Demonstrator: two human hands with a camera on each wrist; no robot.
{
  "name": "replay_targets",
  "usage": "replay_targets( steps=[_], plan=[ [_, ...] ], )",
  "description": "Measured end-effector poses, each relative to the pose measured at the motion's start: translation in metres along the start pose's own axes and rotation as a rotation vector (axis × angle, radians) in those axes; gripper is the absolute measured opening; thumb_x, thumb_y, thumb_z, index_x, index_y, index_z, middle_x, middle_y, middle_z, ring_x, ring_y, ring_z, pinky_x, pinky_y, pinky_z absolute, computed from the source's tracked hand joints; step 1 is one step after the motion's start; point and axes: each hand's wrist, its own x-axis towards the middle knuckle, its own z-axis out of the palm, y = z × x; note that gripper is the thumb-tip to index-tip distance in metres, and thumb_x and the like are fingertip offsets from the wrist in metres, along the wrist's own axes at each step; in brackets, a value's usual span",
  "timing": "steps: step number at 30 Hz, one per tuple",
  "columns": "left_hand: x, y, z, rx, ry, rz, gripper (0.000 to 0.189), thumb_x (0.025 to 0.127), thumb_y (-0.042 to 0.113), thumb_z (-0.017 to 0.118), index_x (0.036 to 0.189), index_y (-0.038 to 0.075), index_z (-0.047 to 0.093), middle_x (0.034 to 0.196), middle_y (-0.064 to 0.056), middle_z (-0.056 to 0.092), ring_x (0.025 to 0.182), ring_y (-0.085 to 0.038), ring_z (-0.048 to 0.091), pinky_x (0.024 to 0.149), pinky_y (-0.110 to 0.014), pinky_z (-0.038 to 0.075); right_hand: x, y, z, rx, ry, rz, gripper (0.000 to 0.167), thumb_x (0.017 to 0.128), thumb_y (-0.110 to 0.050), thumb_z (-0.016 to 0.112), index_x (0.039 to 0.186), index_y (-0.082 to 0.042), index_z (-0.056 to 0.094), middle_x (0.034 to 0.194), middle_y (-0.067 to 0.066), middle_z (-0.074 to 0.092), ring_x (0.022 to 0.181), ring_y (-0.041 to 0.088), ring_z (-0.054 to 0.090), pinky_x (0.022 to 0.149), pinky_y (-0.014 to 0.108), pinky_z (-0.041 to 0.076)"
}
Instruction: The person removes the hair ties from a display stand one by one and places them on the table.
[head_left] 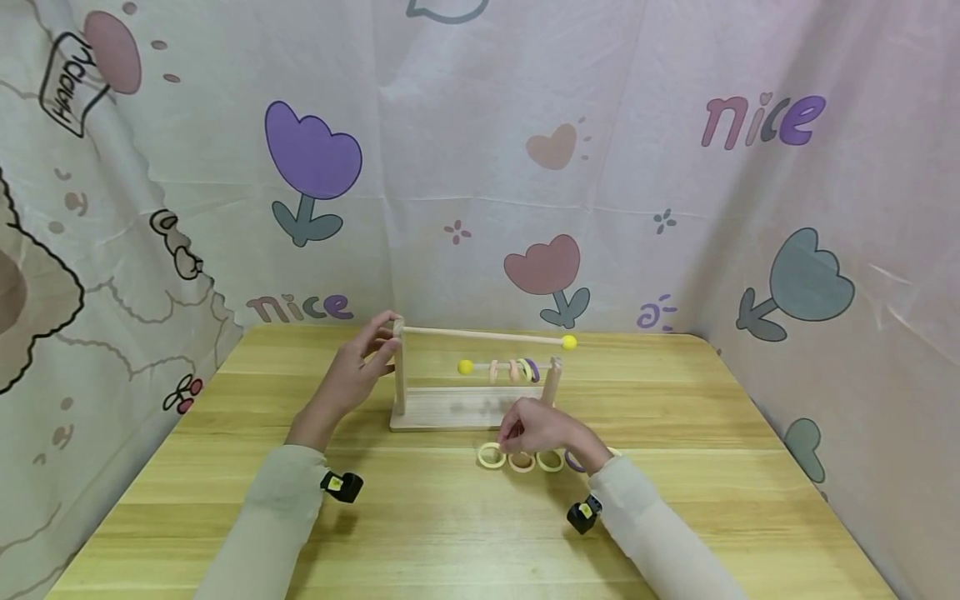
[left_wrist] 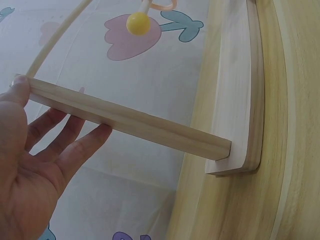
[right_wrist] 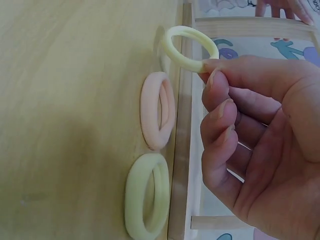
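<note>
My left hand (head_left: 352, 375) grips the top of the left upright post (left_wrist: 130, 120) of a wooden rack (head_left: 450, 408). Its thumb lies at the top end and the other fingers are along the post's side. My right hand (head_left: 536, 425) pinches a pale yellow hair tie (right_wrist: 190, 49) between thumb and forefinger, in front of the rack's base. Beside it on the table lie a peach hair tie (right_wrist: 159, 111) and a yellow-green hair tie (right_wrist: 147, 196). A purple one (head_left: 574, 461) is partly hidden by the right wrist.
The rack's upper rod (head_left: 480, 335) runs right from the left post to a yellow ball (head_left: 569, 342). A lower rod from the right post (head_left: 552, 383) carries several hair ties (head_left: 514, 371) and ends in another yellow ball (head_left: 465, 367). A patterned curtain stands behind the wooden table (head_left: 420, 533).
</note>
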Motion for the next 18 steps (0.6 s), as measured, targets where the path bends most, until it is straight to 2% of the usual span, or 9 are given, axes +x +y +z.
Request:
replay_targets(
  steps=[7,18],
  plan=[
    [-0.0006,0.0006,0.0001,-0.007,-0.002,0.005,0.043,0.110,0.033,0.049,0.150,0.019,0.042,0.129,-0.023,0.058,0.125,-0.046,0.062,0.090,-0.054,0.063,0.0004,0.0033,0.0037,0.020,-0.022,0.027,0.008,0.088,0.002,0.071,0.086,0.001,0.078,0.071,0.000,0.071,0.058,0.001,0.052,0.053,0.013,0.043],
    [-0.0003,-0.0008,0.0002,-0.005,0.003,0.007,0.041,0.111,0.031,0.048,0.150,0.020,0.043,0.129,-0.023,0.058,0.126,-0.046,0.061,0.091,-0.052,0.063,0.0008,0.0080,0.0088,-0.025,0.040,0.023,0.004,0.086,-0.004,0.076,0.082,-0.004,0.079,0.078,0.003,0.076,0.065,-0.001,0.061,0.061,0.014,0.054]
  ],
)
